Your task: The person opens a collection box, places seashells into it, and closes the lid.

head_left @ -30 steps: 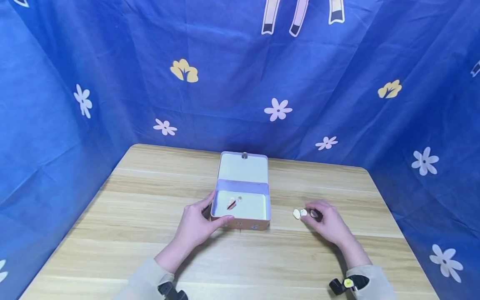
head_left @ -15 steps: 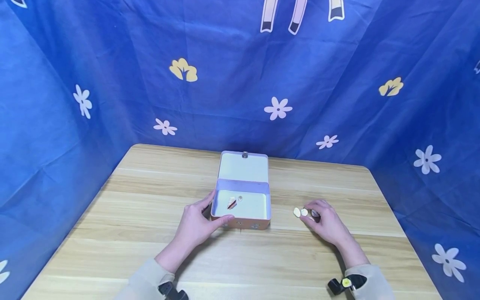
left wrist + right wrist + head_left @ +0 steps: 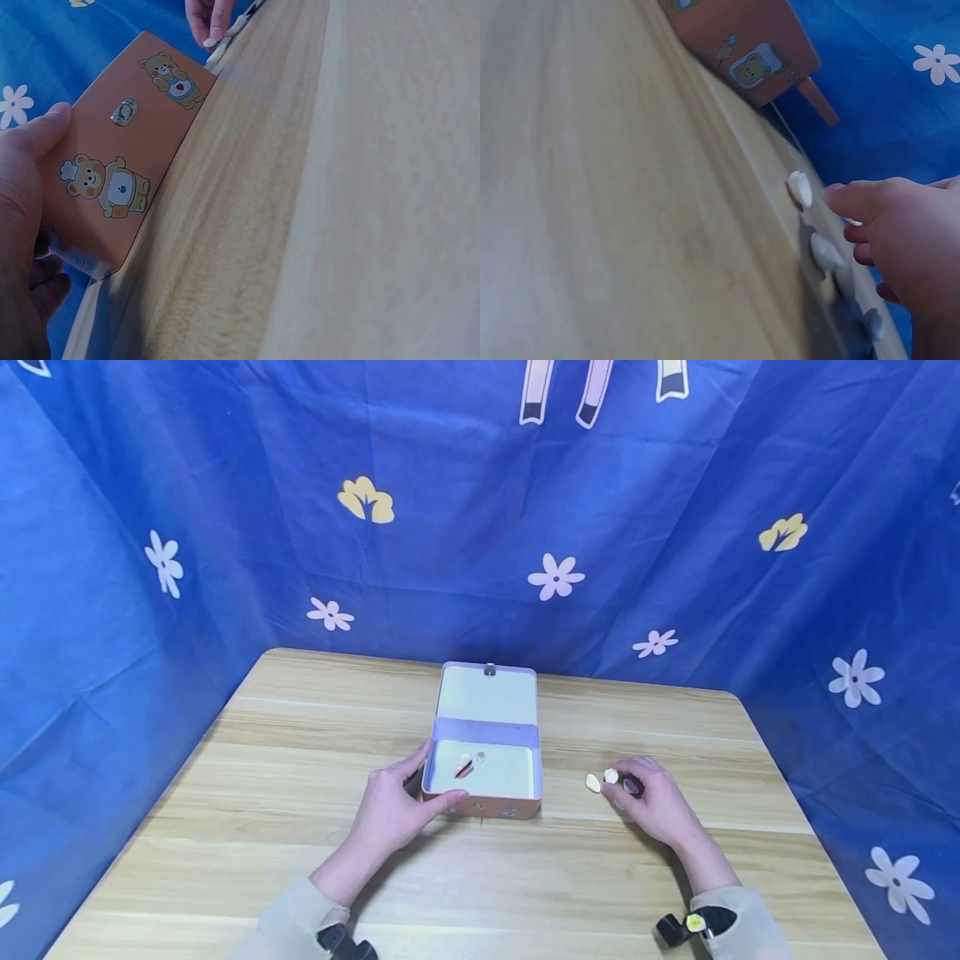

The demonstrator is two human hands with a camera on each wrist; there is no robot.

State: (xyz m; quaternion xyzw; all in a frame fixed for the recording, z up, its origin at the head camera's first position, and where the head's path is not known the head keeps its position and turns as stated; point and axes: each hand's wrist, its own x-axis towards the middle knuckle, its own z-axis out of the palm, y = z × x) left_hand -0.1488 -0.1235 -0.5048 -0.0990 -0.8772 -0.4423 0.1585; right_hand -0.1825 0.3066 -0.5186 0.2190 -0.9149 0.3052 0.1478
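An orange tin box (image 3: 480, 807) with teddy bear pictures stands with its hinged lid (image 3: 487, 693) up. Inside lie a pointed shell (image 3: 463, 766) with a dark red side and a smaller round shell (image 3: 481, 757). My left hand (image 3: 388, 806) grips the box's near left corner, thumb along the front rim and fingers at the left side. Right of the box, my right hand (image 3: 652, 802) pinches a white seashell (image 3: 611, 775) between thumb and fingertips, just above the table. Another white shell (image 3: 592, 783) lies left of those fingertips.
More shells (image 3: 826, 252) lie on the wooden table (image 3: 480, 893) beneath the right hand, including a darker one (image 3: 631, 787) partly covered by it. Blue cloth (image 3: 450, 527) with flower prints hangs behind and along both sides.
My right hand has closed its fingertips on the white shell and shifted it slightly up and away from its neighbour. The left hand and the box have stayed still.
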